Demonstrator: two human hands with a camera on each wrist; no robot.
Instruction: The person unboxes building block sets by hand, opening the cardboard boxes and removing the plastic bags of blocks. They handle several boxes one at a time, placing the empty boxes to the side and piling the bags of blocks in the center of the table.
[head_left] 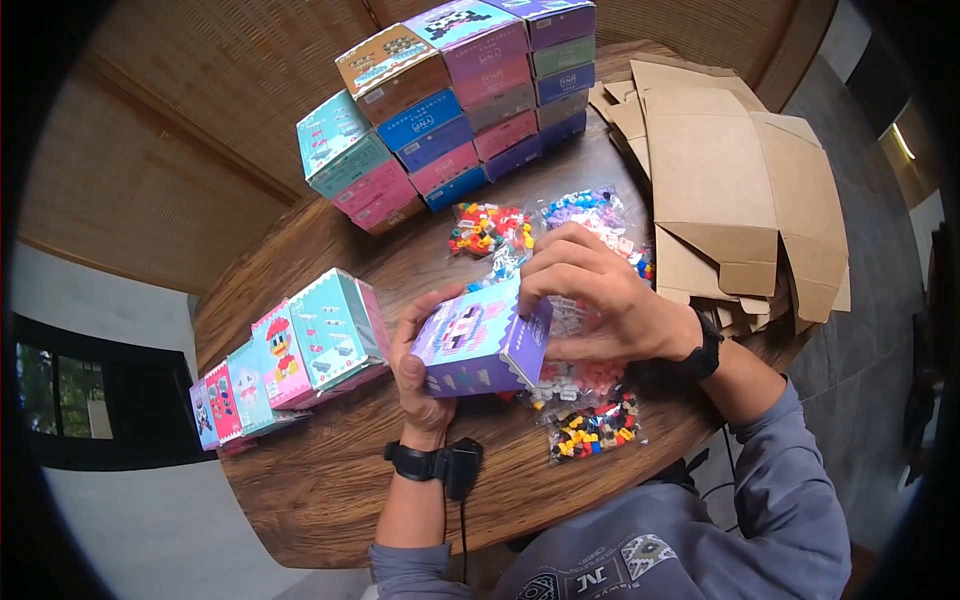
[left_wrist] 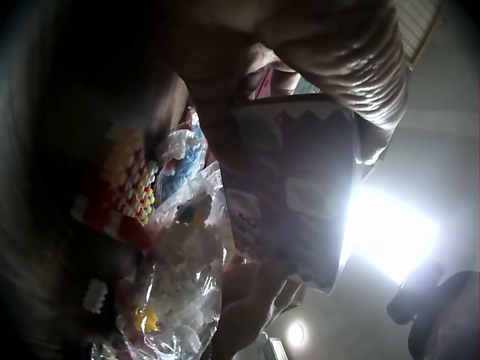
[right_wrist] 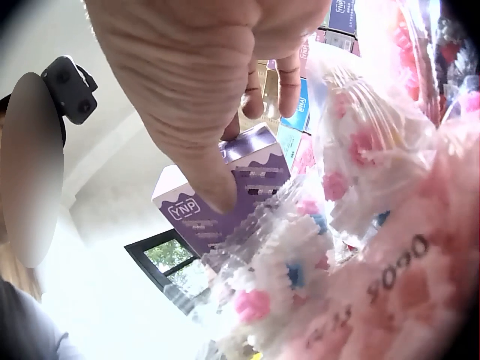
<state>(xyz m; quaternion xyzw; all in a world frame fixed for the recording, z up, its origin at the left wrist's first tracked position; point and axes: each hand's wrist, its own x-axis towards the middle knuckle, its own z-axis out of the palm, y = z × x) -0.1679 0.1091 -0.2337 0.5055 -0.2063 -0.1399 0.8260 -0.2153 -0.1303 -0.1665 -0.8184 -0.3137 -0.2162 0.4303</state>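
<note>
I hold the purple box (head_left: pixel 470 335) up in front of me, above the near middle of the wooden table (head_left: pixel 330 480), tilted so that its picture face looks upward. My left hand (head_left: pixel 412 375) grasps it from the left, the thumb along its near left side and the fingers around behind. My right hand (head_left: pixel 610 295) is at the other end: its fingers bend over the right edge, and its thumb (right_wrist: pixel 217 191) lies against the lettered purple panel in the right wrist view, so I take it to be pinching that end.

I judge the step in hand to be work at the box's right end, probably on its closure; whether a flap there is loose or tucked in, I cannot tell. The next move calls for a steady left grip that does not crush the card, with right thumb and fingertips minding that edge.

Clear bags of toy bricks (head_left: pixel 595 425) lie beyond and to the right of the box, some under my right hand. A row of boxes (head_left: pixel 330 335) stands to the left, a taller stack of boxes (head_left: pixel 490 90) at the far side, and flattened cardboard (head_left: pixel 710 150) at the far right.
</note>
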